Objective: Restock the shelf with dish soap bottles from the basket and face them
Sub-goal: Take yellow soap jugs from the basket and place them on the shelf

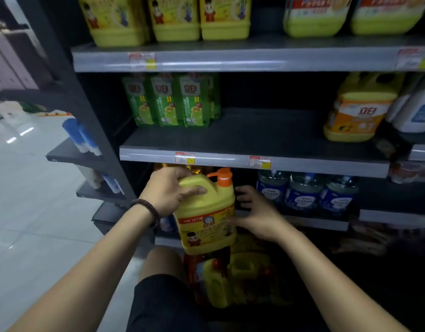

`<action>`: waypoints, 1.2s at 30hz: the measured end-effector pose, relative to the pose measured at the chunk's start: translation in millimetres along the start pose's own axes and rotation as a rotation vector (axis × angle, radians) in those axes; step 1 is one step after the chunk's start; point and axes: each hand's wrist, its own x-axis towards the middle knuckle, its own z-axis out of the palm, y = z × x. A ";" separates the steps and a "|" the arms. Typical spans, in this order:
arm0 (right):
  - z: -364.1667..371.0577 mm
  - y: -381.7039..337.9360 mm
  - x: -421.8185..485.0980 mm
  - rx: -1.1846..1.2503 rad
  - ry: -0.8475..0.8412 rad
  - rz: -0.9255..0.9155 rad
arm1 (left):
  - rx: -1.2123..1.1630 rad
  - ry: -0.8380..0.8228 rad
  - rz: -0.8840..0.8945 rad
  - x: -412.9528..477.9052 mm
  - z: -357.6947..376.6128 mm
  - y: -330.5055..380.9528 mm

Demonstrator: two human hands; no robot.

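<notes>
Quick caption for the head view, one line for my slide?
Left hand grips a yellow dish soap bottle by its top, open right hand beside it, in front of the shelves.

The middle shelf gives the widest way in: its dark board lies bare between the green bottles at the left and the orange-labelled jug at the right, with open height under the upper shelf. The bay below is tighter (the middle shelf's front lip hangs just above the pump cap). There the yellow dish soap bottle, gripped at its top by the left hand with the right hand spread beside it, fills the opening, and the blue bottles crowd the right. A slanting dark upright closes the left side.
</notes>
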 end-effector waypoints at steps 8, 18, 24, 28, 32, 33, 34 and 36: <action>-59.1 -94.6 -9.4 0.123 -0.118 -0.214 | -0.058 0.098 0.142 7.3 -100.4 95.1; -113.0 -183.9 2.3 0.310 0.040 -0.372 | -0.497 0.201 0.360 11.9 -142.6 101.1; -130.9 -248.0 32.9 0.292 0.114 -0.452 | -0.551 0.224 0.400 31.9 -142.7 90.8; -141.1 -284.3 60.3 0.256 0.133 -0.469 | -0.571 0.330 0.435 61.4 -166.7 98.0; -154.3 -319.4 91.3 0.285 0.148 -0.493 | -0.588 0.398 0.466 102.1 -197.3 114.4; -155.3 -327.2 100.5 0.287 0.166 -0.504 | -0.583 0.419 0.455 113.9 -204.6 118.2; -155.9 -333.3 111.5 0.292 0.189 -0.507 | -0.558 0.434 0.438 126.6 -211.4 120.6; -155.1 -342.7 136.4 0.296 0.244 -0.494 | -0.553 0.412 0.405 151.9 -223.4 122.7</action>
